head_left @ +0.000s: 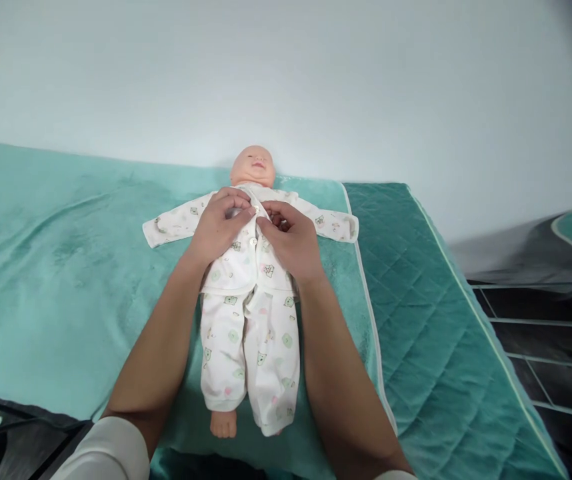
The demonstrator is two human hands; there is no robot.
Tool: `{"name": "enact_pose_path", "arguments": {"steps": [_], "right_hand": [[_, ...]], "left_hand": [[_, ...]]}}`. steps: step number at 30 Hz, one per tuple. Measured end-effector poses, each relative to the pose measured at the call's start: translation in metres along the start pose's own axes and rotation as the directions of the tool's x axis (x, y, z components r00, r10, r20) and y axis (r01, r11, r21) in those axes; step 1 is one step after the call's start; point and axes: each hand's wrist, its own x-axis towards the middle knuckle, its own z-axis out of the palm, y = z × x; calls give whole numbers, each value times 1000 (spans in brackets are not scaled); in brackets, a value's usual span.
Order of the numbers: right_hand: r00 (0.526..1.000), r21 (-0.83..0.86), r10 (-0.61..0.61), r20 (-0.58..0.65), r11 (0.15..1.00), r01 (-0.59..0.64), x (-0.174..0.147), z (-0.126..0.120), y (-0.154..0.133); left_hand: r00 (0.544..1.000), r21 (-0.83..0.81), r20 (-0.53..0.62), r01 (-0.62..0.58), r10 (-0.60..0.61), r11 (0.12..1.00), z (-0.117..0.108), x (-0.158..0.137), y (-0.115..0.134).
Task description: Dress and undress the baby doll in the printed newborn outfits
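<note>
A baby doll (253,165) lies on its back, its head toward the wall. It wears a white printed baby shirt (269,271) and matching trousers (223,333); both sleeves stretch out sideways. My left hand (222,223) pinches the shirt's front edge at the upper chest, close to a button. Opposite it, my right hand (291,237) has curled fingers and thumb closed on the other front edge. A second button (253,241) shows just below my hands. One bare foot (223,424) sticks out of a trouser leg; the other is nearly covered.
A light green blanket (66,280) lies under the doll, over a darker quilted mattress cover (431,333) on the right. The white wall (286,80) runs behind. Metal bed slats (541,322) show at the right, and dark frame bars (21,423) at the lower left.
</note>
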Motion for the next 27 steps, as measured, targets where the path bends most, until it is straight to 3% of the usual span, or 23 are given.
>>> {"name": "enact_pose_path", "arguments": {"steps": [6,13,27], "right_hand": [[1000,-46,-15,0,999,15,-1,1,-1],[983,-354,-168,73,917,183,-6,3,-16],[992,-167,-17,126,985,38,-6,-6,-15]], "left_hand": [[1000,4,25,-6,6,1000,-1,-1,1],[999,8,26,37,-37,999,2,-2,10],[992,67,-95,92,-85,994,9,-3,13]]}}
